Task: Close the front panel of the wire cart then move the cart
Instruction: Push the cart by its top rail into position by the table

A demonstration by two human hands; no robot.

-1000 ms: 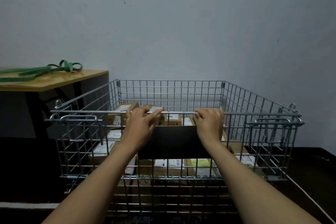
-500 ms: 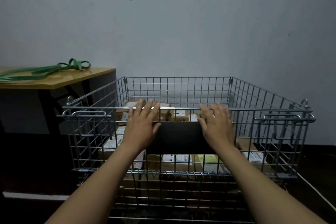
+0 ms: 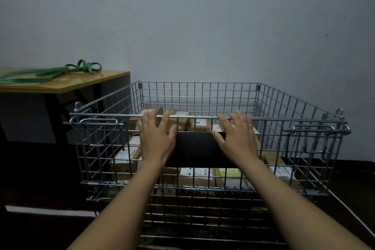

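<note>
Now both arms reach forward, left hand (image 3: 156,140) and right hand (image 3: 236,138) flat, fingers (image 3: 241,119) spread wide on the front panel (image 3: 194,180).

The wire cart (image 3: 203,95) is shiny bare metal, with a matt black plate (image 3: 196,148) on its near panel; cardboard boxes (image 3: 125,156) inside; the left desk (image 3: 67,83) looks smooth wood.

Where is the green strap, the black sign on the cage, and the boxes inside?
green strap (image 3: 50,72), head view, on its flat middle stretch.
black sign (image 3: 197,149), head view, on its bare centre.
boxes (image 3: 196,172), head view, on one box's white label.
</note>
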